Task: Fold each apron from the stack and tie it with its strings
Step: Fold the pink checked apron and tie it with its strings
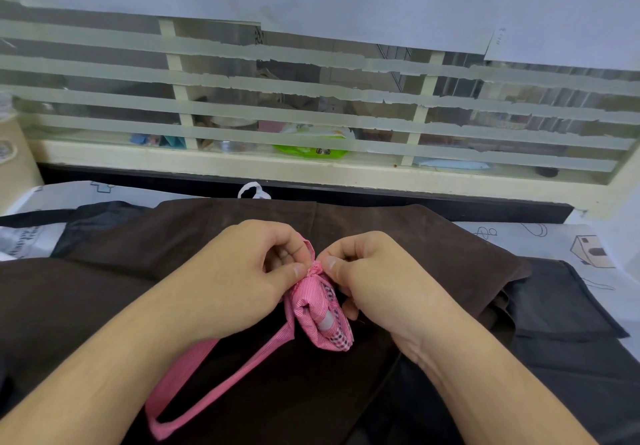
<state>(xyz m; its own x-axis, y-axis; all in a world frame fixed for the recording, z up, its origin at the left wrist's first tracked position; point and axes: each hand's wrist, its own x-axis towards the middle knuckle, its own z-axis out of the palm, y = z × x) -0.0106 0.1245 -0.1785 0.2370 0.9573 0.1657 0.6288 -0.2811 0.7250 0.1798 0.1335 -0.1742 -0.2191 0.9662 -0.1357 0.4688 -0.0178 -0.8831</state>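
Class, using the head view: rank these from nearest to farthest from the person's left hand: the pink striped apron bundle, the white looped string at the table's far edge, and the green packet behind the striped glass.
1. Pink striped apron bundle: at the left hand, whose fingers pinch its knot.
2. White looped string: beyond the hand, at the brown cloth's far edge.
3. Green packet: farthest, behind the glass.

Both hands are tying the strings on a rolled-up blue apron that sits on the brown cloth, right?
Not quite: the apron is pink, not blue. The head view shows the left hand and right hand pinching its strings at the knot, with the rolled-up bundle sitting on the brown cloth, just as you said.
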